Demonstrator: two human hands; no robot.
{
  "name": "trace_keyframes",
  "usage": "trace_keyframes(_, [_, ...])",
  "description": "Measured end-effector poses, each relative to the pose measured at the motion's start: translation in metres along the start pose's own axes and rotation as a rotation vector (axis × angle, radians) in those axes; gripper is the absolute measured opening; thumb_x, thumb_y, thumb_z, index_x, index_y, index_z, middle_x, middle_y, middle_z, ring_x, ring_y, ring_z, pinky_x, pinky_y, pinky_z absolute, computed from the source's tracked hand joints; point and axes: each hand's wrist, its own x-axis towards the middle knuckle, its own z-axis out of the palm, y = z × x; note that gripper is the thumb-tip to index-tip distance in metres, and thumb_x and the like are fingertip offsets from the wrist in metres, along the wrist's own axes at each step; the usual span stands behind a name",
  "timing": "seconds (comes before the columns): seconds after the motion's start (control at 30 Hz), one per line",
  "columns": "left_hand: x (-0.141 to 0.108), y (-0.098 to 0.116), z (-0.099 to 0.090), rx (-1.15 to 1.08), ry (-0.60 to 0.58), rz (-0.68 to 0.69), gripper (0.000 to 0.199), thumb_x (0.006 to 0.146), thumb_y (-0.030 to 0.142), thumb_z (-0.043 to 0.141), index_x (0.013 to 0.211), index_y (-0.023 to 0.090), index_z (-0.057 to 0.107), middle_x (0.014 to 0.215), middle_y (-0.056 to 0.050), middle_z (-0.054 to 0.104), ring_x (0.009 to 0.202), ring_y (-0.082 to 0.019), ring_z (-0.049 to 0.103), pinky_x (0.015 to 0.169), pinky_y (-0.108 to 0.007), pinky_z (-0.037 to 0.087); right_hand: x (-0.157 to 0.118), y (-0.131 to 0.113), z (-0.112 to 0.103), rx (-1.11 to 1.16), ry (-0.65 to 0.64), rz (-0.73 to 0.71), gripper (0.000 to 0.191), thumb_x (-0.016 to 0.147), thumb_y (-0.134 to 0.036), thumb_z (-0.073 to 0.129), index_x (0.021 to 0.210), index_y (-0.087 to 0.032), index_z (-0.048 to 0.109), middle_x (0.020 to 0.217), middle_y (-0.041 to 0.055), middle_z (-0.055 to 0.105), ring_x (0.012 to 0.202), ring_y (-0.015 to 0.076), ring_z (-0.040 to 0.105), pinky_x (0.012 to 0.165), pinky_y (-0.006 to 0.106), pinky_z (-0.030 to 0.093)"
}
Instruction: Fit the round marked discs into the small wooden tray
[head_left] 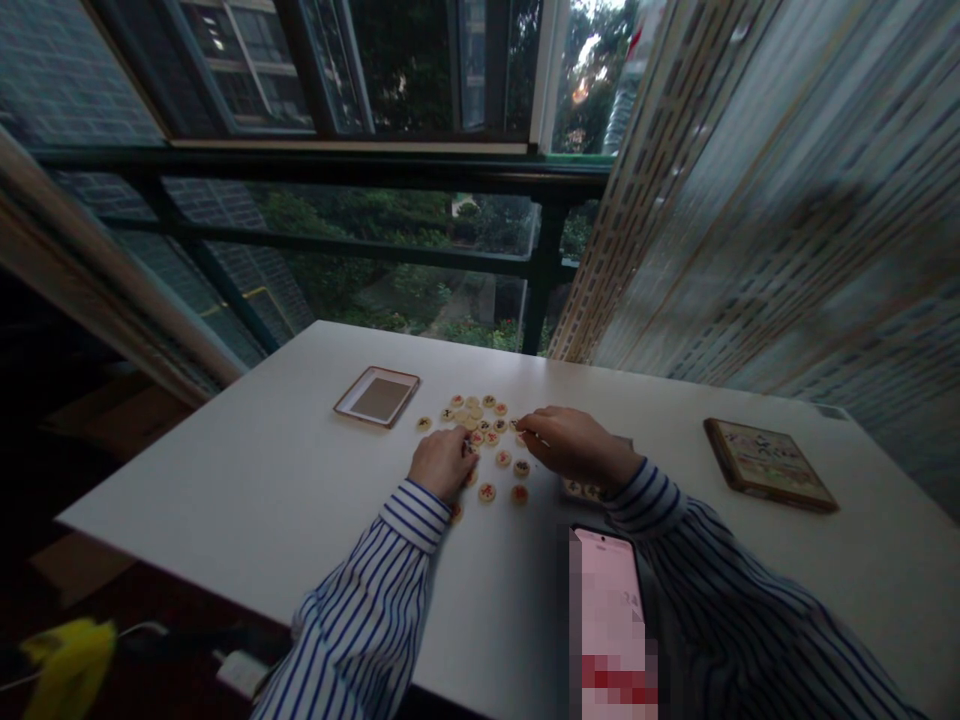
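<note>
Round wooden Chinese chess pieces (487, 492) with red and dark characters lie loosely spread on the white table (285, 480); a few show plain backs. At the left side of the cluster is my left hand (442, 462), its fingers curled closed on a piece that they partly hide. My right hand (566, 438) reaches in from the other side, fingers pressed together at a piece by the cluster's right edge. Below my right wrist, a box tray (581, 490) holding several pieces is partly covered by the hand and sleeve.
A shallow open box lid (377, 397) lies at the back left. On the right rests a flat wooden box (770, 465) with a picture on top. A phone (611, 610) with a lit screen is near the front edge. Behind the table are a railing (375, 170) and a curtain (750, 200).
</note>
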Motion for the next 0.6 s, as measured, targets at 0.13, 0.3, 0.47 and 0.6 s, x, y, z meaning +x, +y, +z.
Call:
trace_keyframes(0.13, [0.000, -0.001, 0.001, -0.011, -0.002, 0.008, 0.025, 0.074, 0.033, 0.054, 0.094, 0.019, 0.058, 0.086, -0.007, 0.065, 0.081, -0.021, 0.059, 0.068, -0.029, 0.041, -0.002, 0.001, 0.002, 0.011, 0.005, -0.006, 0.031, 0.087, -0.026, 0.036, 0.106, -0.020, 0.059, 0.098, 0.0079, 0.066, 0.089, 0.0186, 0.059, 0.073, 0.026, 0.041])
trace_keyframes(0.3, [0.000, -0.001, 0.003, 0.001, 0.025, 0.015, 0.027, 0.074, 0.030, 0.053, 0.099, 0.020, 0.058, 0.086, -0.007, 0.066, 0.082, -0.021, 0.059, 0.070, -0.030, 0.041, -0.003, 0.002, 0.003, 0.015, -0.005, 0.016, 0.031, 0.086, -0.025, 0.036, 0.105, -0.020, 0.059, 0.098, 0.0075, 0.066, 0.088, 0.0177, 0.059, 0.073, 0.026, 0.041])
trace_keyframes(0.47, [-0.003, -0.001, -0.001, -0.025, 0.103, 0.024, 0.027, 0.075, 0.028, 0.053, 0.101, 0.020, 0.056, 0.085, -0.006, 0.066, 0.082, -0.021, 0.059, 0.073, -0.032, 0.042, -0.005, 0.002, 0.001, 0.024, -0.011, 0.024, 0.030, 0.086, -0.025, 0.036, 0.104, -0.019, 0.060, 0.100, 0.0081, 0.065, 0.092, 0.0178, 0.059, 0.076, 0.026, 0.041])
trace_keyframes(0.6, [-0.006, 0.003, -0.009, -0.095, 0.180, 0.081, 0.024, 0.074, 0.028, 0.055, 0.096, 0.019, 0.055, 0.086, -0.005, 0.065, 0.082, -0.020, 0.058, 0.074, -0.032, 0.042, -0.007, 0.003, 0.001, 0.032, 0.005, 0.027, 0.030, 0.087, -0.027, 0.036, 0.104, -0.019, 0.060, 0.100, 0.0081, 0.065, 0.091, 0.0178, 0.059, 0.077, 0.026, 0.041])
